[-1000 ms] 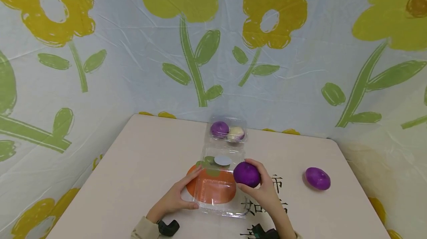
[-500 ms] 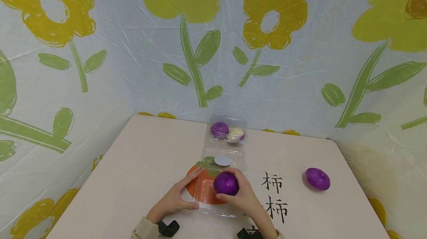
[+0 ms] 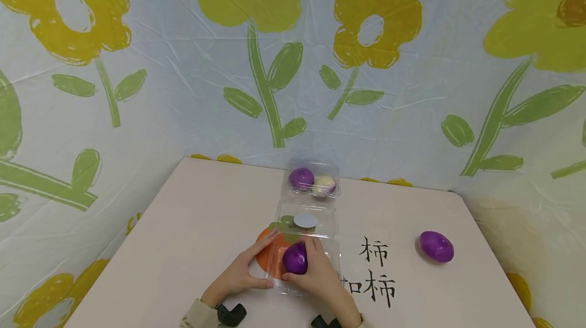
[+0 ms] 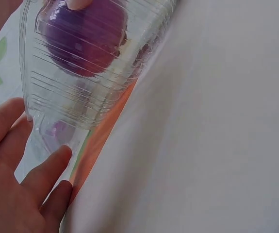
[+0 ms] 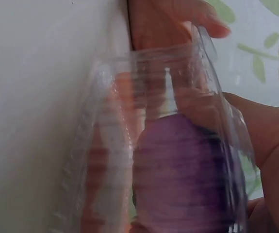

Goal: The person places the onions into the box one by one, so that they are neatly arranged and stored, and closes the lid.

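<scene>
A round, glossy purple onion [image 3: 295, 259] sits in the grip of my right hand [image 3: 320, 277], inside the near clear plastic box [image 3: 336, 262]. The box's ribbed wall [image 4: 66, 99] stands between the left wrist camera and the onion. My left hand [image 3: 242, 269] rests against the box's left side, its fingers straight and spread, fingertips right at the rim. The box's lid [image 3: 325, 211] lies folded back, with a white oval label [image 3: 305, 221]. In the right wrist view, the onion [image 5: 178, 179] shows blurred through the plastic; my right palm is hidden.
At the table's back, another clear box [image 3: 336, 165] holds a purple onion [image 3: 301, 178] and a pale one with purple edges [image 3: 324, 184]. A loose purple onion [image 3: 436, 246] lies on the right. An orange persimmon print [image 3: 263, 251] and black characters mark the tabletop [image 3: 206, 206].
My right hand has carried the purple onion leftward and down into the near box. My left hand has stayed at the box's left side.
</scene>
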`<action>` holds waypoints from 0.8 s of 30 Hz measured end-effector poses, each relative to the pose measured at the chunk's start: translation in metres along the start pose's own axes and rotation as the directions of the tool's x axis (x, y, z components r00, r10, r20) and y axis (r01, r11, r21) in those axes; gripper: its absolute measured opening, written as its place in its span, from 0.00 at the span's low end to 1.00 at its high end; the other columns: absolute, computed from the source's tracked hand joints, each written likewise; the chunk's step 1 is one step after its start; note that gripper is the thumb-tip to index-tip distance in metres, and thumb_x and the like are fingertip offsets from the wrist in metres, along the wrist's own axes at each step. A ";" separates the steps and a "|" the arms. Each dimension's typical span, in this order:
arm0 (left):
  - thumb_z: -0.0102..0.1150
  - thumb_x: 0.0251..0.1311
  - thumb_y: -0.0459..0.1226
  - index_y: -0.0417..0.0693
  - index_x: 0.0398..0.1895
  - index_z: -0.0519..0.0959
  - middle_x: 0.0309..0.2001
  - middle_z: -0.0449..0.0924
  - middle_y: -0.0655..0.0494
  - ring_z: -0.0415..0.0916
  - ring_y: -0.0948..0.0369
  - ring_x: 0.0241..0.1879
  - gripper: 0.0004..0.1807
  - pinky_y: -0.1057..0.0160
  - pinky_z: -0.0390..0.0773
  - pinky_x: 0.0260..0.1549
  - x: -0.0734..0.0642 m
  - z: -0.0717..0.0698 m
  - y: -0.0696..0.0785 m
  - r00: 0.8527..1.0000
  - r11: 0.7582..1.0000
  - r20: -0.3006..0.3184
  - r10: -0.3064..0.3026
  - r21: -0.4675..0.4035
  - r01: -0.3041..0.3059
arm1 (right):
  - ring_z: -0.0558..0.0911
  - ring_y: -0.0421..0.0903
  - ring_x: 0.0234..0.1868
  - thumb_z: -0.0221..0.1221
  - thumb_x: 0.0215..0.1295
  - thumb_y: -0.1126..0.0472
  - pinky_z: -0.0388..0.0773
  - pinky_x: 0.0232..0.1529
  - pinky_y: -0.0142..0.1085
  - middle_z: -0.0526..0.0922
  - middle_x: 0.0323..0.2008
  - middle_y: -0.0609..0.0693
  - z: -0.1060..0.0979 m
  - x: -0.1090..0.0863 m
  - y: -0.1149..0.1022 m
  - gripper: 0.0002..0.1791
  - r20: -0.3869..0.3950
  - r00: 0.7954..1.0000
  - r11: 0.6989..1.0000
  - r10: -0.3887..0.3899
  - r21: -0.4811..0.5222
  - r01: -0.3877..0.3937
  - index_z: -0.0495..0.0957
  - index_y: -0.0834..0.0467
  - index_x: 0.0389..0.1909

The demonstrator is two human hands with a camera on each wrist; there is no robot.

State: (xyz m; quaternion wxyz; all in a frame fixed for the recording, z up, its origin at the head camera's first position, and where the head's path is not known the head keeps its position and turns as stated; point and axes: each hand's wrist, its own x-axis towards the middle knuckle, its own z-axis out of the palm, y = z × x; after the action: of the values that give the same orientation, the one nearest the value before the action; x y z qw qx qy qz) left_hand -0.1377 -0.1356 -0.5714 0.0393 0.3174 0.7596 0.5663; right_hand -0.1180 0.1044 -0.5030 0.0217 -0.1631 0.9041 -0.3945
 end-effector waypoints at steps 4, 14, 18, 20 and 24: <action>0.78 0.46 0.36 0.48 0.78 0.55 0.79 0.49 0.51 0.46 0.51 0.77 0.55 0.56 0.51 0.71 0.000 0.000 0.000 1.000 1.000 -0.003 0.003 0.003 -0.002 | 0.77 0.57 0.51 0.78 0.44 0.51 0.80 0.48 0.56 0.70 0.53 0.57 0.006 0.002 -0.003 0.41 0.004 1.000 1.000 -0.020 -0.023 0.020 0.68 0.59 0.56; 0.76 0.51 0.41 0.49 0.78 0.55 0.79 0.48 0.55 0.45 0.54 0.77 0.53 0.56 0.52 0.72 -0.001 -0.001 0.001 1.000 1.000 0.009 0.020 0.014 -0.020 | 0.77 0.57 0.53 0.78 0.43 0.51 0.80 0.48 0.56 0.71 0.53 0.56 0.013 0.002 -0.002 0.44 0.039 0.999 0.999 -0.016 -0.047 0.018 0.67 0.57 0.60; 0.76 0.52 0.40 0.49 0.78 0.55 0.79 0.48 0.54 0.44 0.54 0.77 0.53 0.58 0.51 0.72 -0.001 0.000 0.000 1.000 1.000 0.007 0.028 0.004 -0.028 | 0.76 0.60 0.55 0.78 0.44 0.53 0.79 0.49 0.58 0.71 0.56 0.59 0.006 0.000 -0.001 0.46 0.097 0.995 1.000 -0.023 0.000 0.023 0.65 0.58 0.63; 0.76 0.52 0.40 0.48 0.78 0.55 0.79 0.48 0.53 0.44 0.54 0.77 0.53 0.60 0.50 0.71 -0.001 0.000 0.000 1.000 1.000 0.007 0.029 -0.007 -0.029 | 0.76 0.61 0.55 0.77 0.44 0.55 0.79 0.50 0.59 0.71 0.57 0.60 0.000 0.000 0.001 0.46 0.129 0.991 0.999 -0.033 0.017 0.031 0.65 0.60 0.64; 0.75 0.52 0.40 0.48 0.78 0.54 0.79 0.47 0.52 0.44 0.53 0.77 0.53 0.63 0.49 0.71 -0.001 0.000 0.002 0.999 0.999 0.009 0.036 -0.015 -0.036 | 0.75 0.58 0.56 0.76 0.41 0.59 0.77 0.52 0.57 0.70 0.59 0.58 -0.011 -0.001 0.005 0.46 0.171 0.984 0.999 -0.052 0.018 0.049 0.66 0.60 0.65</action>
State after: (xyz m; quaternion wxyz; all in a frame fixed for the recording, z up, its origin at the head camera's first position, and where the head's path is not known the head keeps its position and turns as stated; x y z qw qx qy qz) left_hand -0.1362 -0.1362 -0.5699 0.0351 0.3335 0.7495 0.5707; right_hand -0.1202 0.1153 -0.4994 0.0904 -0.2192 0.8917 -0.3854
